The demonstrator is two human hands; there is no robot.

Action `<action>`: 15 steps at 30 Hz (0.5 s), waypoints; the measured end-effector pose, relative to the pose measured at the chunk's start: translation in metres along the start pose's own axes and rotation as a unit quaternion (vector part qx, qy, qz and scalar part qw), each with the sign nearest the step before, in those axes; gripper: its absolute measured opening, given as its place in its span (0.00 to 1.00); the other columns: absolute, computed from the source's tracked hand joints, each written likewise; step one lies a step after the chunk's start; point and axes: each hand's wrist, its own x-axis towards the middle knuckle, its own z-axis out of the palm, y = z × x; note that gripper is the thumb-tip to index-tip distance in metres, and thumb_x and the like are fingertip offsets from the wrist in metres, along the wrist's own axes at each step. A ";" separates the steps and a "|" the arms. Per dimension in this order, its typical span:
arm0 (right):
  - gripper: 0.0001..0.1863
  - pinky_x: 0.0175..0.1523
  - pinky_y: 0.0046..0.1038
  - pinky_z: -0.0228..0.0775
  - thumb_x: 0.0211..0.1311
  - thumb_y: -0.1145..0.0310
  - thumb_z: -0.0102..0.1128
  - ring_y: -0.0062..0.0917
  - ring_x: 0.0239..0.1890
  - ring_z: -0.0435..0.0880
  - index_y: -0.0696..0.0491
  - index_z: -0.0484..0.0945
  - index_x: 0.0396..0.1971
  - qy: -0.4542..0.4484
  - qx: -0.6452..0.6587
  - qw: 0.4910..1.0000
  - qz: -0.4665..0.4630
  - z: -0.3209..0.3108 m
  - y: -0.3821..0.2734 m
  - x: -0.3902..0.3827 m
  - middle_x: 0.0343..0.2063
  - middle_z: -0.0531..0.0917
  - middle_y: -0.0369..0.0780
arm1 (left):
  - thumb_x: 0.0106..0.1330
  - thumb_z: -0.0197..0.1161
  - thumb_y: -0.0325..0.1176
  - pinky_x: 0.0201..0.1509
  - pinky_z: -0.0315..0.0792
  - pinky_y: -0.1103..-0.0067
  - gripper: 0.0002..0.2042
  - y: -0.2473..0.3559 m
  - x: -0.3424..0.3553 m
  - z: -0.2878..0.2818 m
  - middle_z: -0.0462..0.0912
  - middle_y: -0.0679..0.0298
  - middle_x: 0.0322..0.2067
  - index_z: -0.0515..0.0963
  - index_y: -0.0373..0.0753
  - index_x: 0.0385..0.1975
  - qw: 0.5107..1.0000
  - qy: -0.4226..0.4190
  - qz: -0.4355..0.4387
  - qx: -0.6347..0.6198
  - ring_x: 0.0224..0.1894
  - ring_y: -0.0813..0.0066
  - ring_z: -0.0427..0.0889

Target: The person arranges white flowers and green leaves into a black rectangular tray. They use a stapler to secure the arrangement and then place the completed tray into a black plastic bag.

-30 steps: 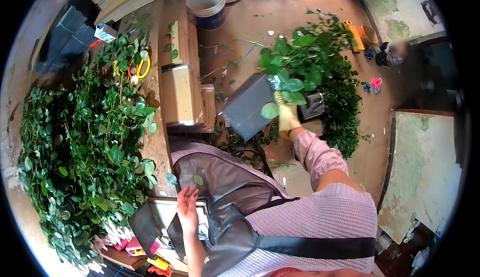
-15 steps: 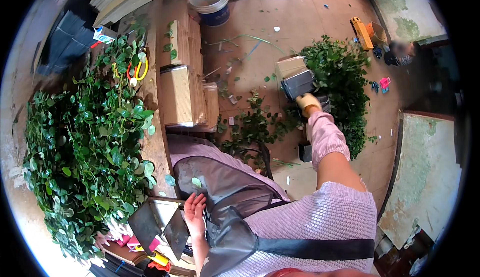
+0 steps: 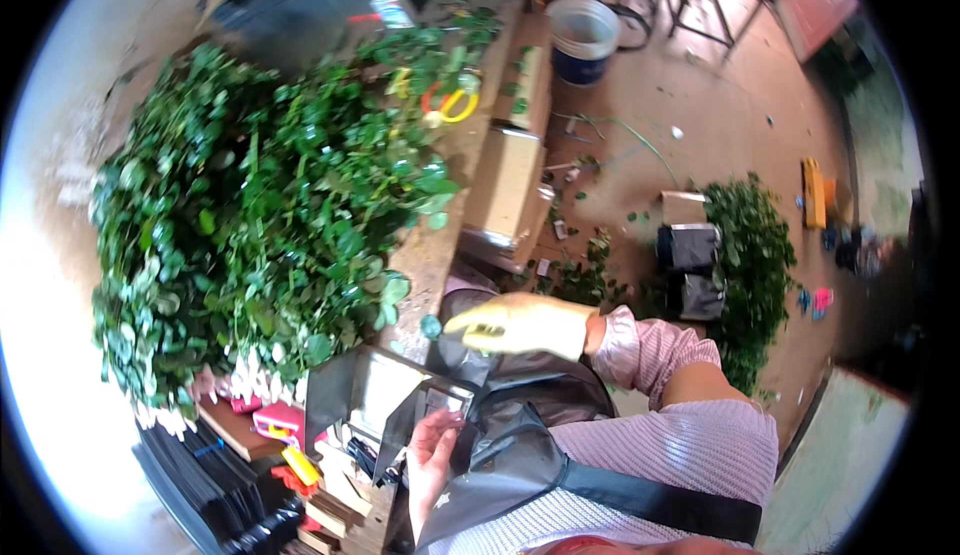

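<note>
My right hand [image 3: 525,325], in a yellowish glove, reaches leftward across my lap toward the workbench edge. Its fingers are stretched out, somewhat blurred, and I see nothing in them. My bare left hand [image 3: 432,450] is beside the right edge of a metal stand with dark angled plates [image 3: 385,395]. Its fingers are loosely extended, with their tips at the stand's corner. Beyond the stand, a large heap of leafy green stems [image 3: 270,215] covers the bench, with pale pinkish flower heads [image 3: 265,380] at its near end.
Scissors with yellow and red handles [image 3: 455,105] lie on the bench [image 3: 425,265]. Cardboard stacks [image 3: 505,185] stand beside it. On the floor are a bucket [image 3: 583,40], dark-wrapped bundles [image 3: 695,245] with foliage, and a yellow toy [image 3: 813,193]. Black sheets [image 3: 195,475] are at lower left.
My right hand has left the dark-wrapped bundle on the floor and come back left over my lap. My left hand has shifted to the stand's corner. The view has swung left.
</note>
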 end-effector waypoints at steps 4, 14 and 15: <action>0.20 0.49 0.37 0.80 0.74 0.61 0.62 0.39 0.44 0.88 0.49 0.79 0.61 -0.085 0.067 0.960 -0.259 0.047 -0.083 0.050 0.44 0.88 0.46 | 0.75 0.63 0.29 0.65 0.71 0.74 0.10 0.034 -0.038 -0.016 0.86 0.60 0.53 0.83 0.34 0.51 0.993 -0.029 -0.010 0.117 0.56 0.72 0.82; 0.29 0.51 0.41 0.78 0.63 0.51 0.67 0.44 0.47 0.86 0.49 0.79 0.61 -0.366 -0.402 0.806 -0.234 0.166 -0.142 0.131 0.42 0.87 0.48 | 0.73 0.65 0.29 0.60 0.75 0.74 0.10 0.058 -0.121 -0.143 0.87 0.60 0.47 0.83 0.33 0.51 0.979 0.179 0.095 -0.027 0.55 0.74 0.82; 0.28 0.48 0.42 0.79 0.60 0.54 0.69 0.44 0.42 0.87 0.49 0.80 0.59 -0.349 -0.405 0.807 -0.249 0.173 -0.136 0.129 0.36 0.87 0.46 | 0.73 0.66 0.28 0.59 0.75 0.76 0.11 0.047 -0.129 -0.164 0.87 0.62 0.47 0.82 0.34 0.51 0.942 0.313 0.122 -0.024 0.54 0.76 0.82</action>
